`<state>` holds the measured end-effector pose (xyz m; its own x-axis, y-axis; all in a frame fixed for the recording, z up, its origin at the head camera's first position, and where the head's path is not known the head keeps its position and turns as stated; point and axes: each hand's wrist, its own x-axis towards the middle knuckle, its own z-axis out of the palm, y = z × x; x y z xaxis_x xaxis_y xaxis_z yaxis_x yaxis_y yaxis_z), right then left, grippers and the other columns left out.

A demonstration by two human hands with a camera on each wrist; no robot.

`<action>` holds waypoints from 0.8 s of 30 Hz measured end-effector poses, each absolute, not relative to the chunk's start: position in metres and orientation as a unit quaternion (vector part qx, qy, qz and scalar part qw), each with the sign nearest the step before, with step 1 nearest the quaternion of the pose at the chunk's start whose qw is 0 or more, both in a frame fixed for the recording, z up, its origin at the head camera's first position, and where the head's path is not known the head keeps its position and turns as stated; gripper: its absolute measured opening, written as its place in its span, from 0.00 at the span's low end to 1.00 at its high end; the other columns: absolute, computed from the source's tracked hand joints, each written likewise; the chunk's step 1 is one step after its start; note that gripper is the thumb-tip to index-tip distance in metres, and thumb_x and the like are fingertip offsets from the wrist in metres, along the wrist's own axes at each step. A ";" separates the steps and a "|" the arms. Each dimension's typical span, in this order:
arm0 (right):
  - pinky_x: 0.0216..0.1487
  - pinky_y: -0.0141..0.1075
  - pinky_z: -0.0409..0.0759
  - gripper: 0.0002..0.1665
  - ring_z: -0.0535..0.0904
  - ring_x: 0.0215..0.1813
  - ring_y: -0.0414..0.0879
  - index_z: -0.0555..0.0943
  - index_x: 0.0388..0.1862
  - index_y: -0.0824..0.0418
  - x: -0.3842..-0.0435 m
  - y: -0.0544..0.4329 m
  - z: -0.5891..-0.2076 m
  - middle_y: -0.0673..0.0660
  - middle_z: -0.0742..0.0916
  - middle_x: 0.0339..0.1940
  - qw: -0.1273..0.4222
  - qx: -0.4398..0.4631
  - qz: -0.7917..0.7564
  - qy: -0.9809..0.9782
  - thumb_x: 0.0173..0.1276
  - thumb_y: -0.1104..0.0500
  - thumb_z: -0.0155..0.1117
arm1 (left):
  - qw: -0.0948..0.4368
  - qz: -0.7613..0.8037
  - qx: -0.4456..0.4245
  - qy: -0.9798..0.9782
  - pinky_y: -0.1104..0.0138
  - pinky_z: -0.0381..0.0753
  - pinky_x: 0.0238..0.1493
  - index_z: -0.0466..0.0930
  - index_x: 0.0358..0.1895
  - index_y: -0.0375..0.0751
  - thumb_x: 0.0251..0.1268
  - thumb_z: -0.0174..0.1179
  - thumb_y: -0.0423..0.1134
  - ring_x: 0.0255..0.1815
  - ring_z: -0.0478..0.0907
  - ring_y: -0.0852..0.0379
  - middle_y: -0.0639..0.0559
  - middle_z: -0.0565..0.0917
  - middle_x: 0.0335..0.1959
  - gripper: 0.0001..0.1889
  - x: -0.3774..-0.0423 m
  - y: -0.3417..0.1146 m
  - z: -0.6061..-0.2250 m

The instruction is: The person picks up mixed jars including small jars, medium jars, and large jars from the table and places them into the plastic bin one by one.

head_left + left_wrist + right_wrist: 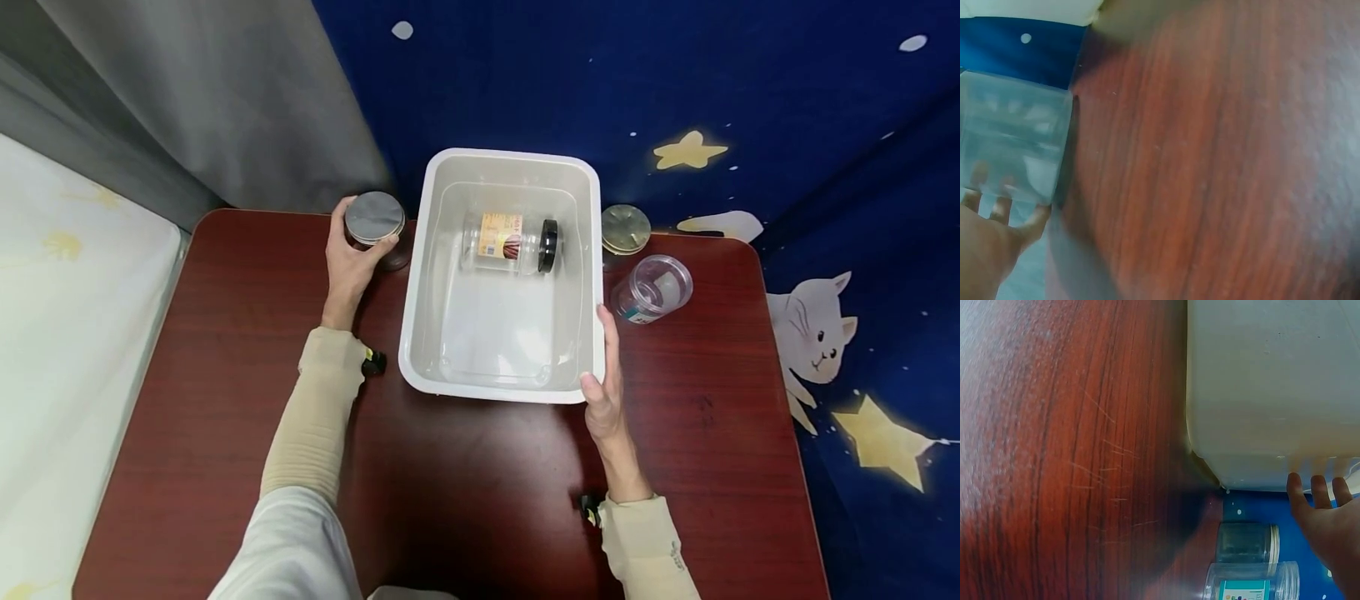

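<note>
At the table's back left, my left hand (351, 265) grips a clear jar with a silver lid (375, 217), thumb and fingers around its upper part. The left wrist view shows the clear wall of this jar (1013, 134), with fingertips against it. My right hand (606, 392) holds a white plastic bin (500, 392) at its near right corner, thumb at the rim and fingers along the outer side. Inside the bin, toward the back, a clear jar with a black lid and an orange label (501, 236) lies on its side.
Right of the bin stand a jar with a gold-toned lid (626, 229) and an open-topped clear jar (660, 286). The reddish-brown table (712, 433) ends at a blue curtain (562, 75) and a grey curtain (247, 108) behind. A white patterned surface (67, 275) lies to the left.
</note>
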<state>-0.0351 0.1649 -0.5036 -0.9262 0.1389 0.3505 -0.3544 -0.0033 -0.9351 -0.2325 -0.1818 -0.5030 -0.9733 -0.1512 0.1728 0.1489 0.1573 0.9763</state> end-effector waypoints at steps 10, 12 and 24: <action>0.68 0.40 0.59 0.50 0.65 0.67 0.54 0.56 0.79 0.61 -0.034 0.165 -0.503 0.63 0.68 0.73 0.177 0.078 0.703 -0.684 0.61 0.44 0.55 | 0.141 -0.651 -0.014 -0.746 0.68 0.64 0.63 0.68 0.68 0.36 0.44 0.77 0.32 0.59 0.70 0.58 0.49 0.75 0.62 0.42 -0.232 -0.181 -0.495; 0.68 0.40 0.59 0.50 0.65 0.67 0.54 0.56 0.79 0.61 -0.034 0.165 -0.504 0.63 0.68 0.73 0.179 0.078 0.701 -0.686 0.61 0.44 0.55 | 0.141 -0.649 -0.016 -0.747 0.68 0.64 0.63 0.68 0.68 0.36 0.45 0.77 0.32 0.60 0.70 0.58 0.49 0.75 0.62 0.42 -0.231 -0.182 -0.495; 0.68 0.40 0.59 0.50 0.66 0.67 0.53 0.55 0.79 0.62 -0.035 0.166 -0.504 0.63 0.69 0.73 0.178 0.081 0.704 -0.683 0.61 0.44 0.55 | 0.137 -0.590 0.005 -0.796 0.64 0.63 0.63 0.69 0.69 0.38 0.46 0.75 0.34 0.60 0.67 0.52 0.45 0.72 0.62 0.41 -0.222 -0.184 -0.490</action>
<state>-0.0353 0.1658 -0.5040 -0.9237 0.1397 0.3567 -0.3608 -0.0044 -0.9326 -0.2224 -0.1843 -0.4901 -0.9622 -0.1694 0.2132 0.1547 0.3040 0.9400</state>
